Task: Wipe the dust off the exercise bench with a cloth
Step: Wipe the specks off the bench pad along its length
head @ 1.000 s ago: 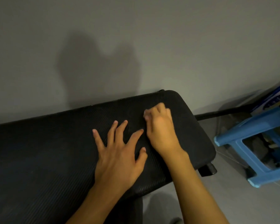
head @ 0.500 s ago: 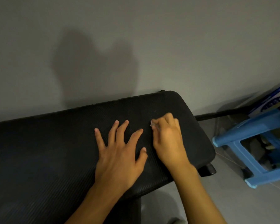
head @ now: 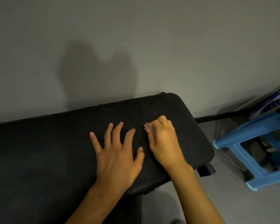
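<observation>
Right hand (head: 164,143) drawn back slightly since earlier frame; curled fingers pinch small pale cloth wad (head: 147,127) against black ribbed, round-cornered exercise bench pad (head: 55,151). Left hand (head: 116,157) flat on pad, fingers splayed. Blue plastic stool (head: 242,135) beside bench. Blue-and-white box (head: 271,103): lettering unreadable.

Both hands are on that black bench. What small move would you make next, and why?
Probably a short wiping stroke with the right hand toward the pad's rounded end. Its curled fingers pinch a small pale wad, seemingly the cloth, against the exercise bench, while the left hand lies flat with spread fingers right beside it, blocking the other way.
</observation>
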Demonstrator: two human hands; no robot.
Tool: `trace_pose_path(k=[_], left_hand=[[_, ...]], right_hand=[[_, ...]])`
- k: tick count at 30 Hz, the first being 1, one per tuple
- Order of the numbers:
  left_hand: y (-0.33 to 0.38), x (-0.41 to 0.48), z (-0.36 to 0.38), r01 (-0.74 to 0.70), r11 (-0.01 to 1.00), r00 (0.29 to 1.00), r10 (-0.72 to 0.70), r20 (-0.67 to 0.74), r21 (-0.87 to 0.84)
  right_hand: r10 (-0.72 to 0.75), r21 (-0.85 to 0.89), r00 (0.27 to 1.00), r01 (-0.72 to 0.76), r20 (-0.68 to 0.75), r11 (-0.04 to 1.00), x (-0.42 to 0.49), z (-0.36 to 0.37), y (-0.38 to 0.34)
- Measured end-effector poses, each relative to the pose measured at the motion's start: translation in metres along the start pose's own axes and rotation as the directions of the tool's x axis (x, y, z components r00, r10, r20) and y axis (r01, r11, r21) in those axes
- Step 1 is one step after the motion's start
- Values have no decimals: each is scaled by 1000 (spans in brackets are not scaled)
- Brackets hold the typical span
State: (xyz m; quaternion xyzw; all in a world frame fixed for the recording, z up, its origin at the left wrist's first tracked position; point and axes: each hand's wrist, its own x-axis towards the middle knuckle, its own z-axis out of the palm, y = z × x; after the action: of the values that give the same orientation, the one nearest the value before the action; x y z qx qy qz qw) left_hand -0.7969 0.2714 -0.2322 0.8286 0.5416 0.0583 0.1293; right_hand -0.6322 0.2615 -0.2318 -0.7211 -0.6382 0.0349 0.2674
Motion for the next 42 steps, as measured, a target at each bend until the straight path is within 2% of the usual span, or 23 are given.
trace_pose_path(k=[3,7,9,11,14,15,18,20,22,24,27,29,31,34,36,40,42], left_hand=[[-10,-9,-5,26,997,999,-28,29,69],[-26,-21,-3,30,996,998,-35,51,89],[-29,-22,1,12,995,999,-16,44,99],[-29,-22,3,4,994,1000,-7,30,108],[-29,-23,5,-7,992,1000,9,-13,124],[-30,-23,6,-9,992,1000,11,-19,127],[-31,-24,8,-20,991,999,24,-33,129],[-32,-23,8,-29,990,999,33,-29,135],[-31,-22,7,-29,990,999,32,-19,138],[-30,-22,7,-19,991,1000,19,-2,135],[-30,-23,6,-16,991,1000,15,9,132],[-30,-23,6,-18,991,1000,17,7,134],[-30,-23,7,-19,990,1000,20,0,140],[-30,-23,7,-16,989,1000,16,-1,144],[-30,-24,6,-18,990,1000,19,-6,139],[-30,-25,4,-12,991,1000,11,9,135],[-29,-25,4,-8,991,1000,5,24,132]], right_hand=[[80,-2,995,-80,-53,997,19,8,-3],[-144,68,985,138,93,988,-1,8,-26],[-199,47,970,194,142,980,-14,-1,-19],[-119,-26,991,121,62,992,-7,-4,-2],[123,-81,988,-131,-97,988,21,5,9],[136,-93,985,-145,-102,985,25,8,3],[-7,-49,1000,6,-6,999,2,11,-21],[-43,-29,999,43,26,999,-22,0,-19],[35,-78,998,-39,-57,996,-28,-11,2],[171,-114,975,-188,-140,976,-13,-17,30],[291,-124,944,-311,-154,942,26,-15,48],[225,-143,966,-242,-130,960,32,-6,33],[72,-133,995,-80,-70,988,14,0,13],[-76,-43,995,79,57,996,-13,-10,8],[-40,-19,999,41,35,999,-1,-13,22],[169,-43,983,-173,-70,984,55,3,30],[136,-56,990,-138,-49,989,65,14,10]])
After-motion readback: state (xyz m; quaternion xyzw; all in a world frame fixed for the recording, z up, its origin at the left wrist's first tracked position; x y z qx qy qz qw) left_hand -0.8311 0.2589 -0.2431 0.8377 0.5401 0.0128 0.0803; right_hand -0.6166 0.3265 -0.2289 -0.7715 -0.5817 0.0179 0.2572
